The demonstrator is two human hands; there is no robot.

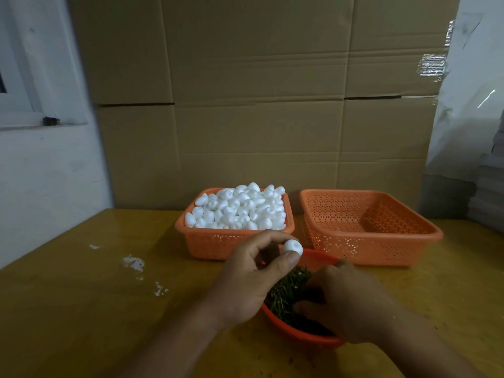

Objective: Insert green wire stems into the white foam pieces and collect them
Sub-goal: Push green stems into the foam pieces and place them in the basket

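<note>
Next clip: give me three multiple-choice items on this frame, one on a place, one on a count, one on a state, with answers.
1. Where are the green stems?
A. round bowl
B. left basket
C. on the table

2. How many orange square baskets stand at the back?
A. one
B. two
C. four

3. What is the left hand doing?
A. lying flat
B. pinching a foam piece
C. gripping a basket rim

Answers:
1 A: the stems fill the bowl under the right hand.
2 B: a basket full of foam and a nearly empty basket.
3 B: finger and thumb hold the foam piece.
</note>
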